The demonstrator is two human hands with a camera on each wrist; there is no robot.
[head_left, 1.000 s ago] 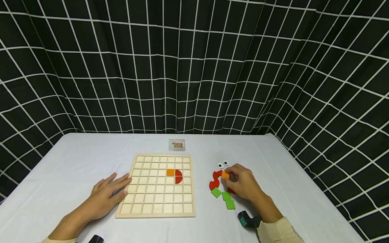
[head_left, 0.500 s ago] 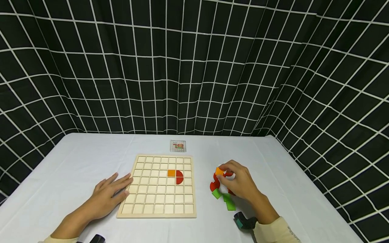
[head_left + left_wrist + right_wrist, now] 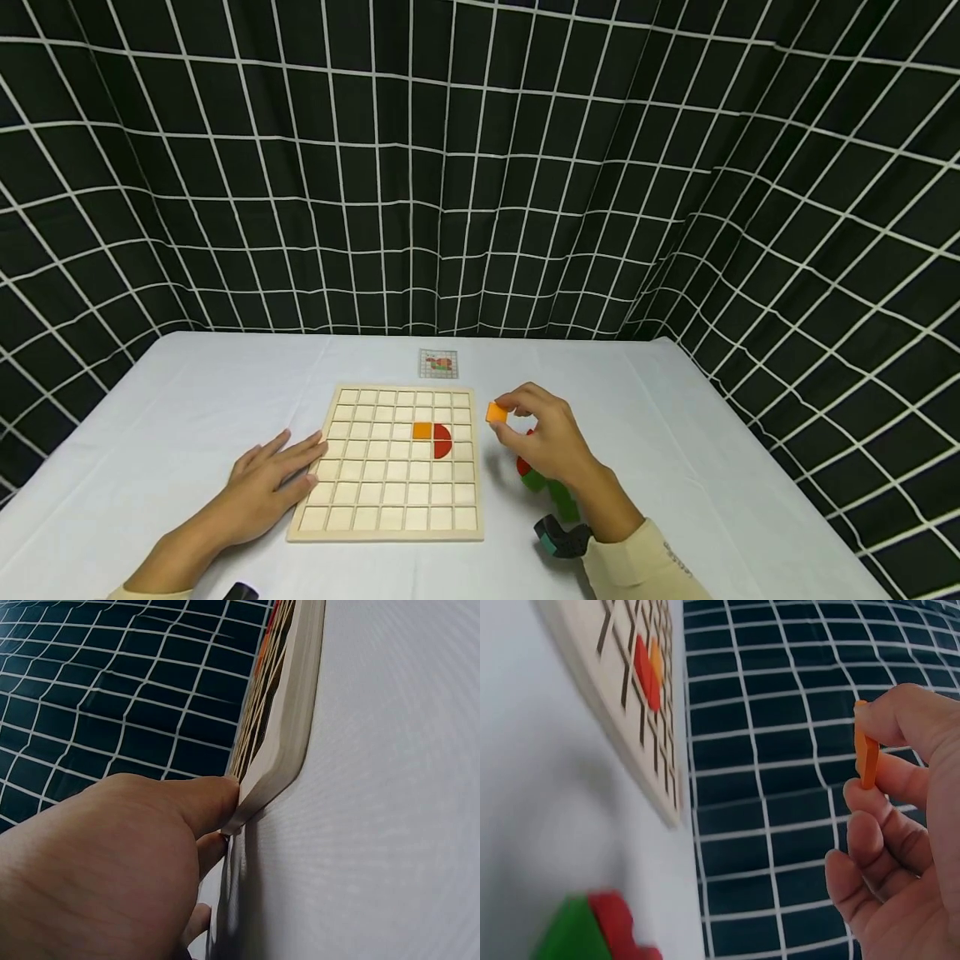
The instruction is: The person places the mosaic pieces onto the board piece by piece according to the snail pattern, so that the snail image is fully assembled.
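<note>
My right hand (image 3: 550, 435) pinches an orange square tile (image 3: 497, 412) between thumb and fingertips, above the table just right of the wooden grid board (image 3: 386, 534). In the right wrist view the same tile (image 3: 867, 754) is seen nearly edge-on. My left hand (image 3: 258, 492) rests at the board's left edge, its fingers straight and touching the frame; the left wrist view shows the thumb against the board's rim (image 3: 289, 727). On the board lie another orange square (image 3: 422, 431) and two red quarter-round pieces (image 3: 442, 442) that together form a half disc.
Green tiles (image 3: 561, 498) and red pieces (image 3: 522, 467) lie on the white table, partly hidden under my right hand. Behind the board lies a small card (image 3: 438, 364) with a coloured grid picture. A black grid-lined curtain (image 3: 375, 183) stands around the table.
My right hand has lifted the orange tile from the loose pieces and carried it left, close to the board's right edge. The left hand has stayed at the board.
</note>
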